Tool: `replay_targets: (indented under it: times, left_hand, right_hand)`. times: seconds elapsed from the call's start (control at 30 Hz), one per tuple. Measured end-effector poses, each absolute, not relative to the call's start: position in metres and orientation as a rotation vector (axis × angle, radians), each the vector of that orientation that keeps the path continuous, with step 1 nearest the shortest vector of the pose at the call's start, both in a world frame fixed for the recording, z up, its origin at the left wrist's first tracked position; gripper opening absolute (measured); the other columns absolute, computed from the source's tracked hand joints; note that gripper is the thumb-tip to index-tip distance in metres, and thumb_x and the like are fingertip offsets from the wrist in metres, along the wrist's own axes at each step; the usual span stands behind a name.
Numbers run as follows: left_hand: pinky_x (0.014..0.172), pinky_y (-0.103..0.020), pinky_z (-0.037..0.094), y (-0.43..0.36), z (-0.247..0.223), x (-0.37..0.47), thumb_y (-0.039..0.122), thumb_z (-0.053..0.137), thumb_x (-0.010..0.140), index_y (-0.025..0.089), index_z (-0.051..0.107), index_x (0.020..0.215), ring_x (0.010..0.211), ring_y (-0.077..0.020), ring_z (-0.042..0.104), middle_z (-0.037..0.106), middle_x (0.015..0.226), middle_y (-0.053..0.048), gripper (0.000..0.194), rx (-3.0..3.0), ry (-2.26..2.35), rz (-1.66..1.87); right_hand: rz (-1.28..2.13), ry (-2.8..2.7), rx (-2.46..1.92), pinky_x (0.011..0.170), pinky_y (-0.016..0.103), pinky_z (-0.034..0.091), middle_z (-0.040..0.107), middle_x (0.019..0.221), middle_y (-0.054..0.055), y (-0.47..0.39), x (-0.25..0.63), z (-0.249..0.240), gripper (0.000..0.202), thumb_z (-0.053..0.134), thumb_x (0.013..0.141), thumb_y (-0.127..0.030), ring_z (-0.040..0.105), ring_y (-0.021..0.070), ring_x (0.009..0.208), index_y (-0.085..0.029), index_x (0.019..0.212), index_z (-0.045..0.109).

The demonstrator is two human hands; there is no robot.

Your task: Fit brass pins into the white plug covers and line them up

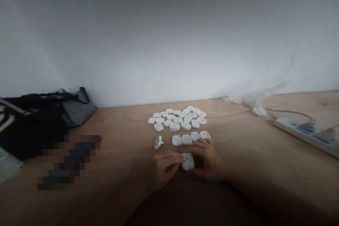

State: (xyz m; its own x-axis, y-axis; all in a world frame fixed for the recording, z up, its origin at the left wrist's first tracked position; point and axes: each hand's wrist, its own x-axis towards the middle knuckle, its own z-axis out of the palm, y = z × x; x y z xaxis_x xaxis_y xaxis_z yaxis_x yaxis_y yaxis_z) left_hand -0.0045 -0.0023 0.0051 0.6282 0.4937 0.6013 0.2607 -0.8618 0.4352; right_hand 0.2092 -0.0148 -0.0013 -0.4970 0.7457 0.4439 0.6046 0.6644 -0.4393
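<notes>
Between thumb and fingers, my right hand (209,159) grips a white plug-adapter housing (188,161), its inner side with small holes and metal parts turned up. My left hand (166,167) is closed in a pinch at the left edge of that housing; whatever sits between its fingertips is too small to make out. Just beyond my hands, several similar housings (177,140) lie in a short row, the right end partly behind my right fingers. To the left of this row, another white piece (158,142) stands on its side with a brass-coloured pin pointing right.
A loose cluster of white plug pieces (178,119) covers the tabletop near the wall. On the right lie a white power strip (304,136) with cables and a clear plastic bag (251,102). A black bag (31,123) and a blurred-out dark object (71,162) are at left.
</notes>
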Motion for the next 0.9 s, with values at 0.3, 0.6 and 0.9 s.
replay_targets:
  times: [0.3, 0.6, 0.9]
  left_hand:
    - [0.079, -0.028, 0.053, 0.0004, 0.0044, -0.0106, 0.012, 0.043, 0.091, 0.016, 0.064, 0.096, 0.09, -0.017, 0.064, 0.068, 0.096, -0.01, 0.022, 2.692, 0.424, 0.994]
    - [0.072, -0.029, 0.049, 0.0036, 0.0065, -0.0105, 0.011, 0.039, 0.092, 0.018, 0.065, 0.094, 0.08, -0.0161, 0.06, 0.071, 0.092, -0.005, 0.026, 2.993, 0.348, 0.919]
    - [0.076, -0.031, 0.048, 0.0022, 0.0049, -0.0049, 0.013, 0.043, 0.092, 0.015, 0.063, 0.096, 0.082, -0.0169, 0.059, 0.067, 0.083, -0.008, 0.021, 2.925, 0.436, 1.028]
  right_hand:
    - [0.302, -2.296, -1.023, 0.083, 0.042, 0.032, 0.062, 0.1, 0.005, -0.015, 0.21, 0.0004, 0.048, 0.071, 0.063, -0.044, 0.051, 0.025, 0.093, -0.025, 0.105, 0.062]
    - [0.263, -2.324, -0.991, 0.082, 0.042, 0.032, 0.063, 0.099, 0.004, -0.0151, 0.2103, -0.0006, 0.048, 0.071, 0.063, -0.045, 0.052, 0.0245, 0.093, -0.025, 0.106, 0.061]
    - [0.306, -2.302, -0.937, 0.082, 0.041, 0.031, 0.063, 0.098, 0.005, -0.0173, 0.2082, 0.0018, 0.049, 0.07, 0.063, -0.044, 0.052, 0.0247, 0.092, -0.025, 0.106, 0.059]
